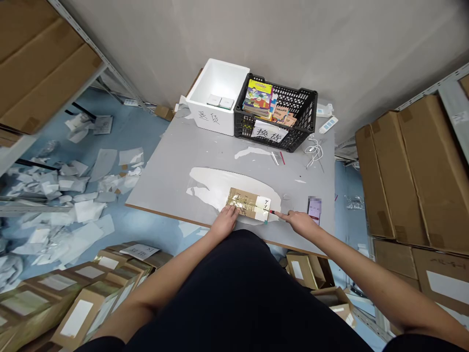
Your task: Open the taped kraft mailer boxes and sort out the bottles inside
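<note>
A small brown cardboard package, wrapped in shiny tape with a white end and black handwriting, lies on the table near its front edge. My left hand grips the package's left front corner, fingers bent over it. At the other end, my right hand is closed around a slim red-and-black tool, its forefinger stretched along it. The tool's tip meets the package's right end; too small to tell its exact kind. Under the package is a whitish, torn patch of the table surface.
Behind stand a white foam box and a black plastic crate holding books. A phone, white cable and power strip lie right. Cardboard boxes crowd below; paper scraps litter the floor.
</note>
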